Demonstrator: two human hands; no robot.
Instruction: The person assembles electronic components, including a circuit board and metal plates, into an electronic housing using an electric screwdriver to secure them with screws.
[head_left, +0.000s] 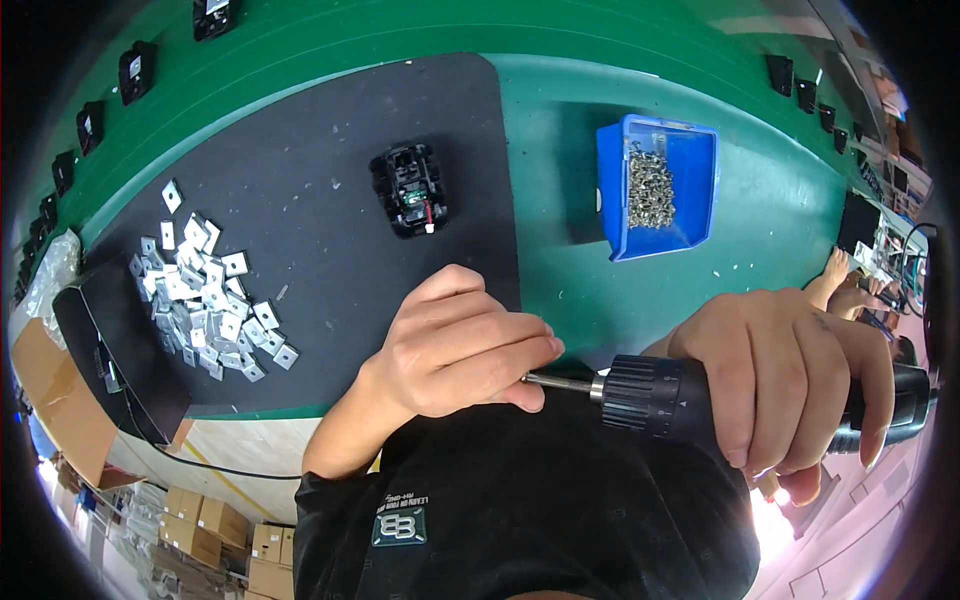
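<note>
My right hand (785, 375) is wrapped round a black electric screwdriver (650, 400), which lies sideways with its bit pointing left. At the tip of the metal bit (560, 382), my left hand (465, 350) is closed, thumb and fingers pinched together; whether a small screw sits between them is hidden. Beyond my left hand, a small black car chassis (410, 190) with a green circuit board and a red wire rests on the dark mat. A blue bin (708, 190) of small metal screws (650, 188) stands beyond the screwdriver, on the green tabletop.
Many small silver square plates with holes (205, 300) are heaped on the dark mat (300, 200) at left, beside a black box (120, 350). Black parts (137, 72) line the green conveyor beyond. Another person's hands (840, 285) show at far right. Cardboard boxes (200, 525) stand lower left.
</note>
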